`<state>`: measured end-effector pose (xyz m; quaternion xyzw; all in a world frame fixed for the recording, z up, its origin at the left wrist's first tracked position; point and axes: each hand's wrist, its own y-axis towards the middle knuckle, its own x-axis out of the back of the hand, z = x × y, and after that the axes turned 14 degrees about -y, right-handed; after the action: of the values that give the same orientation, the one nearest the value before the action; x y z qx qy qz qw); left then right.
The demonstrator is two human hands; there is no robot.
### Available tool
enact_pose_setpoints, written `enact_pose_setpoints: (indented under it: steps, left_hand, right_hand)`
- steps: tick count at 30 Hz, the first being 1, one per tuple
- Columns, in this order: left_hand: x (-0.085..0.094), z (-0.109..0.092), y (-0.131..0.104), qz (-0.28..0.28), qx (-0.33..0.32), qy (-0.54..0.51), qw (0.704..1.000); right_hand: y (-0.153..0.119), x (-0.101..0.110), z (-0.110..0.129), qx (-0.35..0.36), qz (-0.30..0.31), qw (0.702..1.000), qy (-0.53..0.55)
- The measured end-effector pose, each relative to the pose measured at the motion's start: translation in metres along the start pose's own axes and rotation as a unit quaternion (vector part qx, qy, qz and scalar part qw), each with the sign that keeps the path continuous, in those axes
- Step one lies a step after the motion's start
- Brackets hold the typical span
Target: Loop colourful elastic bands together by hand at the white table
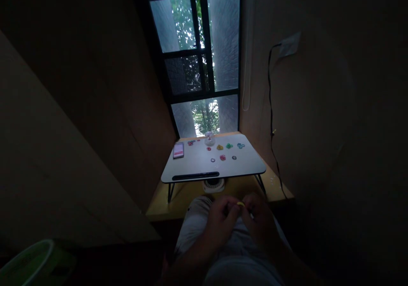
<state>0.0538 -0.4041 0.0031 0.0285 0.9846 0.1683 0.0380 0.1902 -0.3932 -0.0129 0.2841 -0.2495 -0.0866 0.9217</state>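
Observation:
My left hand (223, 216) and my right hand (258, 218) meet above my lap, in front of the table's near edge. Between their fingertips is a small yellow band (240, 203), pinched from both sides. A small whitish bit shows by my right fingers, too dim to make out. On the white folding table (191, 163) lie little piles of coloured bands: yellow (219, 147), green (229, 146), blue (240, 145) and pink (222, 157). Two dark rings, one at the left (213, 160) and one at the right (234, 157), flank the pink pile.
A clear container (209, 139) stands at the table's back edge, and a phone (178, 150) lies at its left. Beneath the table is a round white device (213, 185) on a wooden ledge (165, 207). A black cable (270, 103) hangs at right; a green bin (38, 262) stands lower left.

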Motion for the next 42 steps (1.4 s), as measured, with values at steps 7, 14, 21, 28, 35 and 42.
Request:
enact_pose_setpoints:
  steps: [7,14,21,28,35,42]
  left_hand:
    - [0.003,-0.013,0.022,-0.063,0.027,-0.068,0.995]
    - [0.015,-0.041,0.060,-0.129,0.012,-0.178,0.975]
    - [0.017,-0.044,0.060,-0.139,0.031,-0.212,0.967]
    - [0.021,-0.017,0.076,-0.083,0.015,-0.129,0.988]
    - [0.025,0.032,0.107,-0.031,0.014,-0.027,0.999]
    - [0.044,0.053,0.130,-0.030,0.034,0.089,0.995]
  right_hand:
    - [0.014,0.015,0.011,-0.004,0.007,1.000,-0.007]
    - [0.029,0.025,0.004,-0.034,-0.008,0.999,0.007]
    - [0.026,0.028,0.005,-0.047,0.055,0.997,-0.031]
    - [0.051,0.000,-0.018,-0.061,0.035,0.998,-0.002]
    - [0.099,-0.034,-0.027,-0.115,0.152,0.975,0.114]
    - [0.127,-0.056,-0.051,-0.080,0.139,0.986,0.037]
